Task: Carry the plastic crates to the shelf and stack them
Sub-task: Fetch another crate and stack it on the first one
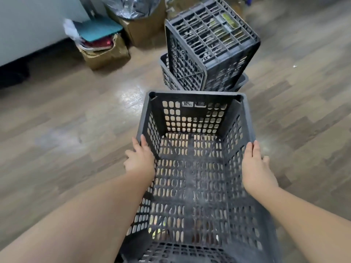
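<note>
A dark grey perforated plastic crate (195, 114) is in front of me, its open top facing up and nothing inside. My left hand (139, 158) grips its left rim, fingers wrapped over the outer side. My right hand (255, 166) holds the right rim in the same way. Farther ahead, another grey crate (212, 42) sits upside down and tilted inside a third crate (165, 73) that stands on the floor. No shelf is in view.
Wood-look floor (76, 120) spreads all around. At the back left stand a brown paper bag (106, 52) of folded items and a cardboard box (144, 27) holding a shiny plastic bag. A white wall or cabinet (28, 25) runs along the far left.
</note>
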